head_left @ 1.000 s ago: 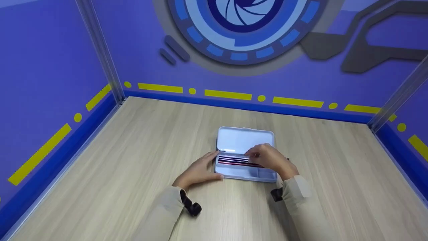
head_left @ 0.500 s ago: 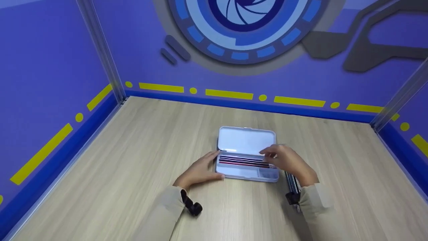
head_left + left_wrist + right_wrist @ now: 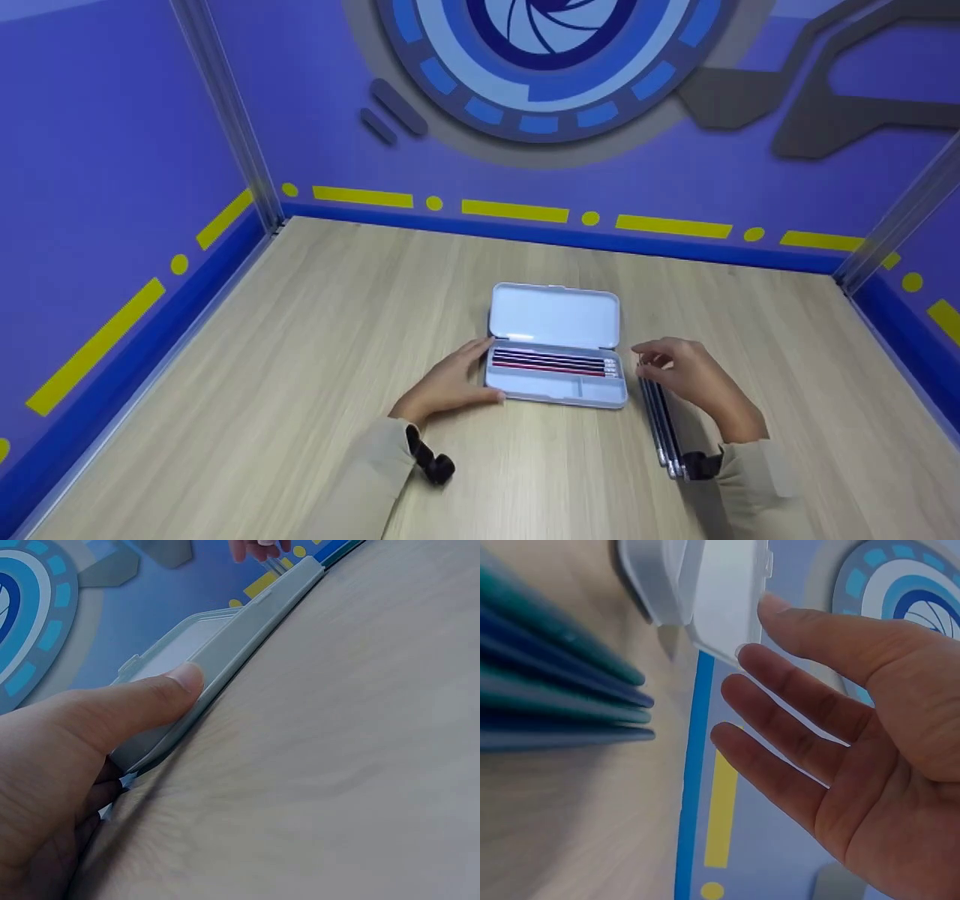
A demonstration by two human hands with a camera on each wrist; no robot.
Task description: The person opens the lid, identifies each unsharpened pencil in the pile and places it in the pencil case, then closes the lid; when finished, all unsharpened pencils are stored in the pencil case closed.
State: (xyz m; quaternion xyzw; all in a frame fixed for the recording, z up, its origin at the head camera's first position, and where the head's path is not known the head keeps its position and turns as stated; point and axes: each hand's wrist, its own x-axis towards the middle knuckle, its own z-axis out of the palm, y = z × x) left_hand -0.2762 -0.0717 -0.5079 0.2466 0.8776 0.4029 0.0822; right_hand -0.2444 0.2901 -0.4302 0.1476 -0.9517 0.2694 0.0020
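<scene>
A white pencil case [image 3: 532,385] lies on the table with its lid [image 3: 555,311] raised. Several pencils [image 3: 547,363], one of them red, lie side by side in its rear compartment, white ends to the right. My left hand [image 3: 446,382] holds the case's left end, thumb on the front wall in the left wrist view. To the right of the case, my right hand [image 3: 694,379] is over the far end of a row of loose pencils [image 3: 661,427]. In the right wrist view its fingers are spread with nothing between them, and those pencils look green and blue.
The case's front part has a divider and a small compartment [image 3: 602,390] on the right. Purple wall panels [image 3: 322,150] enclose the wooden table [image 3: 360,300] at the back and sides. Each wrist carries a black camera strap [image 3: 427,454].
My right hand has moved right, from above the pencils in the case to the loose pencils, uncovering the white pencil ends. My left hand has stayed at the case's left end.
</scene>
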